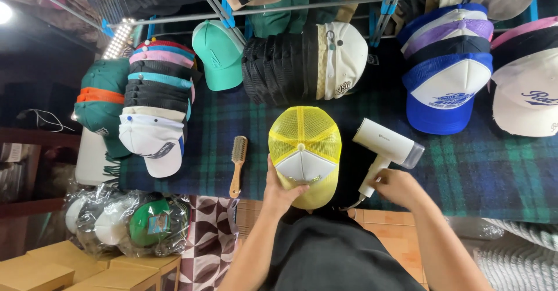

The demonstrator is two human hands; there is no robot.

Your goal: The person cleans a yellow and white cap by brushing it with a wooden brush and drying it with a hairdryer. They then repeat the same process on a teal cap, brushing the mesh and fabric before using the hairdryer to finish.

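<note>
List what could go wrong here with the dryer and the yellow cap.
1. The left hand grips only the brim of the yellow cap; air might push its light mesh crown askew.
2. The right hand is at the handle end of the dryer, whose cord hangs off the table edge and could snag.
3. The brush lies close by and could be knocked off.
</note>
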